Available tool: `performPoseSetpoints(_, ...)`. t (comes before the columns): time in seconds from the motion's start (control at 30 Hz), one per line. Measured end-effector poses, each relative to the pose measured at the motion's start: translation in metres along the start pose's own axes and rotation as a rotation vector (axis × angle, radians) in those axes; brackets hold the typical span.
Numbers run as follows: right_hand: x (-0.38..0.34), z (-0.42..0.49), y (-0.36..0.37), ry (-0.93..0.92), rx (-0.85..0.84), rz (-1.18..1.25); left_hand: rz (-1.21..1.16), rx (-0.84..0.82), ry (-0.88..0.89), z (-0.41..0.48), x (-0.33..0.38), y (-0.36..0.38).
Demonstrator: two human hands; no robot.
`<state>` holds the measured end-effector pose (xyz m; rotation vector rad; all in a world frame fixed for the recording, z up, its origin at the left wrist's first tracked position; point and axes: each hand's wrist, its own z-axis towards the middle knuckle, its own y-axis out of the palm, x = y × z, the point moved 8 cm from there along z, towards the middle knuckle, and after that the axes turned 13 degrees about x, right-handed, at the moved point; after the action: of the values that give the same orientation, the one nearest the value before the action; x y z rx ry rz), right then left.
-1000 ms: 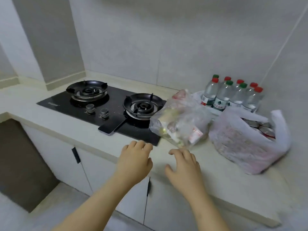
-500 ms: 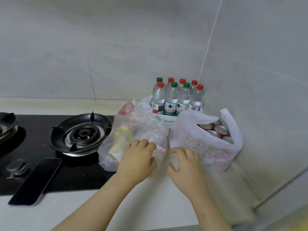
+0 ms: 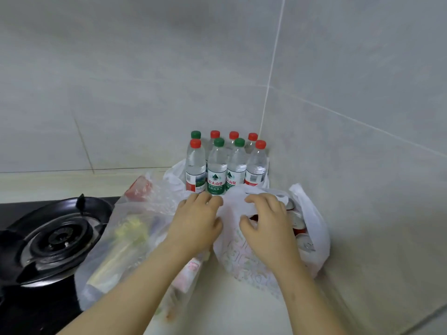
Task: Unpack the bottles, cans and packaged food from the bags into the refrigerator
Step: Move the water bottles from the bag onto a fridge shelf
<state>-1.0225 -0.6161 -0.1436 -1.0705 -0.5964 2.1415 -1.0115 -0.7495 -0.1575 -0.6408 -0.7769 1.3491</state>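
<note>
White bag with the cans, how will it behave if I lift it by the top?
The white bag is thin film that crumples under the right hand, so it will likely sag rather than hold shape. Several cans show inside, so it is probably heavy for its size. The cans may shift or roll once lifted.

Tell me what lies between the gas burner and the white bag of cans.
In the head view, a clear plastic bag of packaged food fills that stretch, from gas burner to white bag; the left hand lies over its right side.
</note>
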Motion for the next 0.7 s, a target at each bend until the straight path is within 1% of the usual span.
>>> performPoseSetpoints(0.1, 0.010, 0.031, 0.003, -0.057, 0.001, 0.010, -0.017, 0.034, -0.066, 0.026, -0.002, 0.009)
performPoseSetpoints(0.23, 0.017, 0.071, 0.017, -0.109, -0.034, 0.018, 0.008, 0.070, -0.101, 0.058, -0.013, 0.025)
performPoseSetpoints(0.3, 0.016, 0.091, 0.029, -0.148, -0.066, -0.002, -0.006, 0.094, -0.135, 0.071, -0.021, 0.032)
performPoseSetpoints(0.37, 0.013, 0.110, 0.045, -0.177, -0.116, -0.016, 0.010, 0.079, -0.142, 0.082, -0.027, 0.039)
performPoseSetpoints(0.47, 0.006, 0.136, 0.069, -0.183, -0.189, 0.008, 0.051, 0.064, -0.151, 0.098, -0.039, 0.048)
performPoseSetpoints(0.53, 0.000, 0.153, 0.081, -0.181, -0.204, 0.022, 0.061, 0.085, -0.164, 0.110, -0.048, 0.050)
performPoseSetpoints(0.7, -0.004, 0.191, 0.113, -0.147, -0.212, 0.031, 0.069, 0.222, -0.155, 0.139, -0.071, 0.046)
